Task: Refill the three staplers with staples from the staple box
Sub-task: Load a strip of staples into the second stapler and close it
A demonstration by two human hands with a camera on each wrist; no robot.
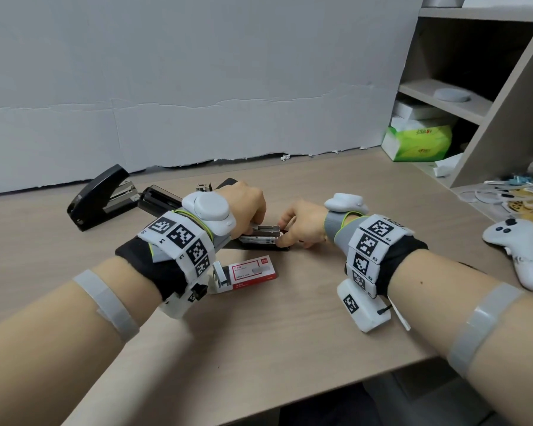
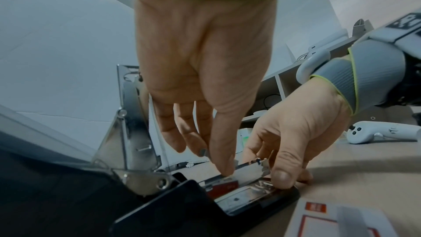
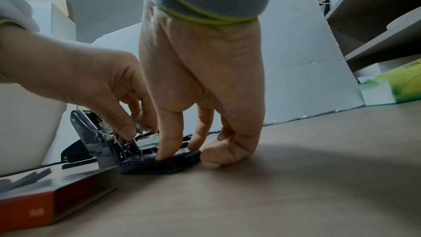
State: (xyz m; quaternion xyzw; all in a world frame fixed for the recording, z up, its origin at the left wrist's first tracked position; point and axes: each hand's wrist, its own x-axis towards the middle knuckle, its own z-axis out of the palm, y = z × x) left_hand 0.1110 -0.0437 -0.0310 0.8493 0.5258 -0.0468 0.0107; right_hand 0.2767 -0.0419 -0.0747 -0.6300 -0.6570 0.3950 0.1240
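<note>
Refilling one stapler: my left hand (image 1: 246, 207) is pinching a staple strip (image 3: 142, 130) at the magazine of the open stapler (image 1: 263, 238), while my right hand (image 1: 302, 222) is gripping its front end. Next, I judge, comes seating the strip squarely. The staple box (image 1: 252, 272) is lying just beside my left wrist.

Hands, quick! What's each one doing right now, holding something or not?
Left hand: pinches what looks like staples above the open stapler.
Right hand: grips the front end of the open stapler.
</note>
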